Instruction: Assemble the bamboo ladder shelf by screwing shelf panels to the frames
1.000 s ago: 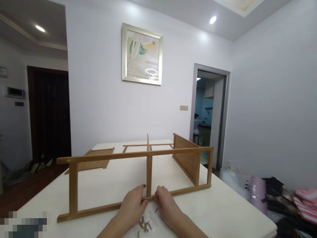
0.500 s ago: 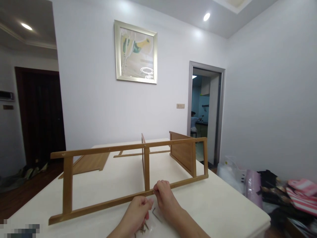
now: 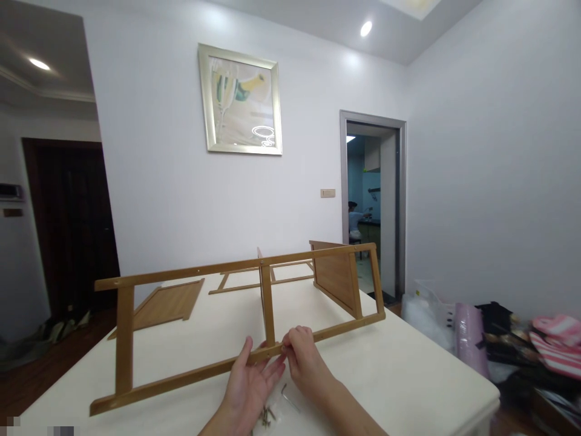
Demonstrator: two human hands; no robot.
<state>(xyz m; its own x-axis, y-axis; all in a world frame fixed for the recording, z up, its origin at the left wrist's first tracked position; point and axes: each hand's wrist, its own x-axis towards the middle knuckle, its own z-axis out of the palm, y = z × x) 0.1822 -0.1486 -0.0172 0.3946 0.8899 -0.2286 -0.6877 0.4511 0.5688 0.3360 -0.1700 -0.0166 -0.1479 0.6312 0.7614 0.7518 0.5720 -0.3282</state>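
A wooden shelf frame (image 3: 190,373) stands on its side on the white table, with its ladder-like side facing me. My left hand (image 3: 252,378) is open, palm up, its fingers reaching to the lower rail near the middle crossbar (image 3: 269,306). Just right of it, my right hand (image 3: 303,354) pinches what looks like a small screw (image 3: 283,348) at that rail; its shank is hidden. Below the hands, several loose screws (image 3: 267,415) lie on the table by a bent hex key (image 3: 289,399).
A slatted wooden panel (image 3: 170,303) and another ladder-like frame (image 3: 242,287) lie farther back on the white table (image 3: 408,369). An upright board (image 3: 333,278) joins the frame at right. Bags and wrapped items (image 3: 469,339) are heaped beyond the table's right edge. A person sits past the doorway.
My left hand has gone from closed fingers to an opened palm and moved up to the rail. My right hand stays at the same spot. The view has shifted slightly.
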